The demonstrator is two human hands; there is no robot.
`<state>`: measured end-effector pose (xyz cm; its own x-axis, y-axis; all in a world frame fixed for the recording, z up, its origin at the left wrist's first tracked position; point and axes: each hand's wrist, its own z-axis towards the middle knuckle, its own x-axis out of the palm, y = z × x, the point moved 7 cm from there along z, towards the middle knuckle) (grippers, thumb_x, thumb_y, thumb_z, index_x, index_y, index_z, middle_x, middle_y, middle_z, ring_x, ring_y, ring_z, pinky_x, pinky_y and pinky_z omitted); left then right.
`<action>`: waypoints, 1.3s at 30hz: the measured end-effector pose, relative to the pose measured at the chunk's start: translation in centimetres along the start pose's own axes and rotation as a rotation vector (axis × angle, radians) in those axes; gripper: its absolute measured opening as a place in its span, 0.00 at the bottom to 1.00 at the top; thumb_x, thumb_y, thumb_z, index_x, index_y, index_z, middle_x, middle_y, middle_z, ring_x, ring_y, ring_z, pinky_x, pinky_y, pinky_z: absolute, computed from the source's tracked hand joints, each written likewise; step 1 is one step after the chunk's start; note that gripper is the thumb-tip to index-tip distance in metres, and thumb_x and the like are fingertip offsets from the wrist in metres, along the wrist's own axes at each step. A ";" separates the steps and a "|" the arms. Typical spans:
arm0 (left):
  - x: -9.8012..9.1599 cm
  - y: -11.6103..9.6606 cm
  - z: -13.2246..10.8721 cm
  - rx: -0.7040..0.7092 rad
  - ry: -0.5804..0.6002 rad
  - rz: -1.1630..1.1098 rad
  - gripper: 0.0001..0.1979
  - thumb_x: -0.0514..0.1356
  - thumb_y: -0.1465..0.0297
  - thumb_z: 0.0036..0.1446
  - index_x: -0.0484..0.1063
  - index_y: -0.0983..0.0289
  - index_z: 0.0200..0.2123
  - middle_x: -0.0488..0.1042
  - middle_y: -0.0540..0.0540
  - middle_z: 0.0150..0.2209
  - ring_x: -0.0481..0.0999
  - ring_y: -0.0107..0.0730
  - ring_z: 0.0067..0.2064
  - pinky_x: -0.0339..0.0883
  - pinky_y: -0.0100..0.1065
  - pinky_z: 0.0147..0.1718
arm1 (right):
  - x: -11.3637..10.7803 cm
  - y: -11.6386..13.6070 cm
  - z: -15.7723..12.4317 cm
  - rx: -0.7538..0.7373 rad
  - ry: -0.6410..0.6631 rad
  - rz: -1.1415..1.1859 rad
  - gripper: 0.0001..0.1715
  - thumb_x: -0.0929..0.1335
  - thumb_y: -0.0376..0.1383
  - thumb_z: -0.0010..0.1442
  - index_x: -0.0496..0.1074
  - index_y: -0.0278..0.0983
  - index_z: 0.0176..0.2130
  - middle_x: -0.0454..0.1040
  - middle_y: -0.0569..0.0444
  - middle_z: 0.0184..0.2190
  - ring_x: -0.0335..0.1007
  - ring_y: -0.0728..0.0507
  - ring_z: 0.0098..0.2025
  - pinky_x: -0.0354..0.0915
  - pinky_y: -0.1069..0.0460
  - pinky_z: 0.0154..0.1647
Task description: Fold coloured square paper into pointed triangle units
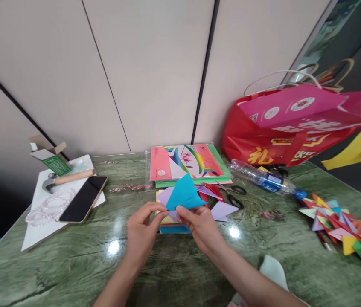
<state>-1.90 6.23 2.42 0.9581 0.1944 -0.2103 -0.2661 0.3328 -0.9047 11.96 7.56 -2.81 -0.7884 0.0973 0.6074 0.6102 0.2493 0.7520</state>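
A folded sheet of blue paper (185, 192) is held up above the table, pinched between my two hands. My left hand (145, 224) has thumb and forefinger closed on its lower left corner. The thumb of my right hand (201, 221) presses against the lower edge, with the other fingers behind the sheet. Underneath, partly covered by the hands, is a stack of coloured paper (176, 229). Pale purple folded paper (223, 210) and red folded paper (214, 190) lie just to the right, beside dark-handled scissors (234, 198).
Packs of coloured paper (187, 162) lie at the back by the wall. A plastic bottle (266, 179), a red gift bag (283, 132) and a cluster of folded paper pieces (348, 228) occupy the right. At left are a phone (84, 199), a hammer (68, 178) and a small box (54, 160).
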 end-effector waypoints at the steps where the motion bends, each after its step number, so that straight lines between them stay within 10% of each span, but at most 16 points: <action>1: 0.0 -0.2 0.0 0.036 0.014 0.022 0.02 0.62 0.73 0.48 0.73 0.62 0.25 0.75 0.50 0.28 0.73 0.29 0.31 0.66 0.28 0.33 | -0.1 -0.2 0.1 0.024 0.000 0.011 0.12 0.77 0.36 0.35 0.73 0.32 0.21 0.72 0.58 0.17 0.64 0.54 0.20 0.64 0.59 0.23; 14: 0.4 -2.7 -0.3 0.485 0.059 0.352 0.08 0.55 0.79 0.54 0.71 0.62 0.31 0.76 0.53 0.29 0.75 0.28 0.32 0.68 0.27 0.34 | -0.1 -1.5 -0.1 0.191 -0.006 0.100 0.12 0.78 0.35 0.33 0.74 0.33 0.20 0.72 0.58 0.17 0.66 0.54 0.21 0.63 0.60 0.22; 23: -0.1 0.2 0.3 0.007 0.028 0.037 0.05 0.55 0.74 0.54 0.70 0.63 0.33 0.75 0.53 0.32 0.74 0.31 0.36 0.68 0.31 0.37 | -0.2 -1.2 0.1 0.168 -0.017 0.116 0.12 0.78 0.35 0.34 0.74 0.32 0.20 0.72 0.57 0.17 0.65 0.54 0.21 0.63 0.60 0.22; 39: 0.9 1.9 -0.1 -0.417 0.112 -0.194 0.09 0.66 0.70 0.39 0.77 0.66 0.28 0.80 0.55 0.28 0.77 0.37 0.31 0.72 0.33 0.31 | 0.7 0.3 -0.4 -0.031 0.074 -0.060 0.09 0.75 0.34 0.39 0.74 0.35 0.24 0.74 0.58 0.21 0.65 0.51 0.23 0.64 0.56 0.25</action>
<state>-1.53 6.95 0.49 0.9975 0.0572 -0.0409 -0.0381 -0.0500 -0.9980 11.62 7.35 -2.07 -0.8167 0.0116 0.5770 0.5647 0.2222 0.7948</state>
